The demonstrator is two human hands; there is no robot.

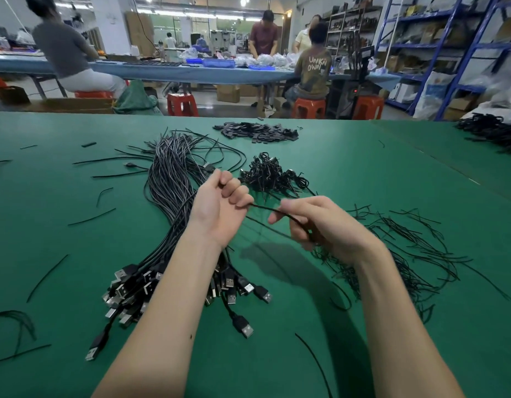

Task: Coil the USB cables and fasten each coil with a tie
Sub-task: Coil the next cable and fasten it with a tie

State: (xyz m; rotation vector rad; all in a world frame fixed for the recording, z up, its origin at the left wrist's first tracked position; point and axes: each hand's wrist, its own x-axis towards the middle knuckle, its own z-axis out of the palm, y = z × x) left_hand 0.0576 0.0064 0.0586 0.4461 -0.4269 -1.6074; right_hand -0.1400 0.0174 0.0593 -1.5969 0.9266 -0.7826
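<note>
Lying across the left of the green desk [62, 196] are a few stray black ties [91, 217], scattered well apart from one another. Next comes the big bundle of USB cables [168, 179], uncoiled, its wires running away from the camera and its plugs [125, 285] fanned out at the near end, partly under the left forearm. Above that bundle, the left hand [220, 208] is raised with its fingers curled round one end of a single black cable [270, 210]. That cable stretches to the right hand [320, 225], whose thumb and fingers pinch it while the forefinger points left along it; whether more cable is gathered in that palm cannot be told. Behind the two hands sits a small heap of finished coils [270, 173], and farther back a pile of flat black pieces [257, 133]. To the right of the right hand spreads a loose tangle of thin ties [406, 242] on the desk. At the far right edge lies another dark pile of cables [492, 133].
</note>
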